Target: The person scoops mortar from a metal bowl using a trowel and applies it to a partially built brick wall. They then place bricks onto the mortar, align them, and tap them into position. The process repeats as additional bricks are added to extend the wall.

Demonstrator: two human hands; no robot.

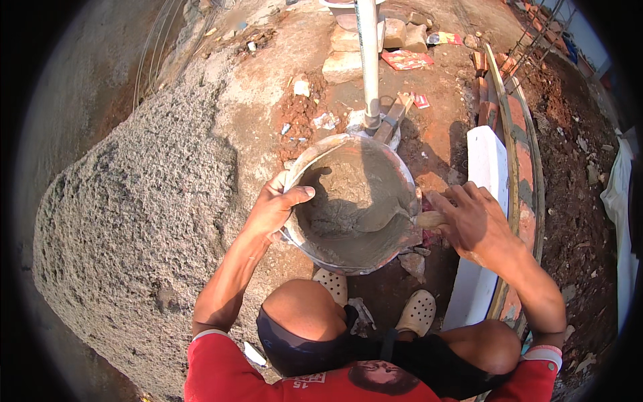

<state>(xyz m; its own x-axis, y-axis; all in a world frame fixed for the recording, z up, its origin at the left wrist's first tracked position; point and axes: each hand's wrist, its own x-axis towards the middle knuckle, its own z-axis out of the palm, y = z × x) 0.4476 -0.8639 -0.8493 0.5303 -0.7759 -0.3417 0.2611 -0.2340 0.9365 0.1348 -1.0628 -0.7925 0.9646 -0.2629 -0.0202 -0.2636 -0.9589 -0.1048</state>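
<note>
A round bucket [309,149] of wet grey mortar [348,184] is in front of me, between my knees and a pale upright pole. My left hand [274,204] grips its left rim, thumb over the edge and fingers outside. My right hand [472,221] is closed round the wooden handle [431,220] of a trowel at the bucket's right side. The trowel's blade [378,216] lies in the mortar, coated in it. Shadow covers the left part of the mortar.
A big heap of grey sand [134,201] fills the left. To the right run a white block [487,161] and a low brick wall [524,174] edged with boards. Beyond the bucket stand the pole [368,60], stone blocks [343,65] and litter such as a red wrapper [407,60].
</note>
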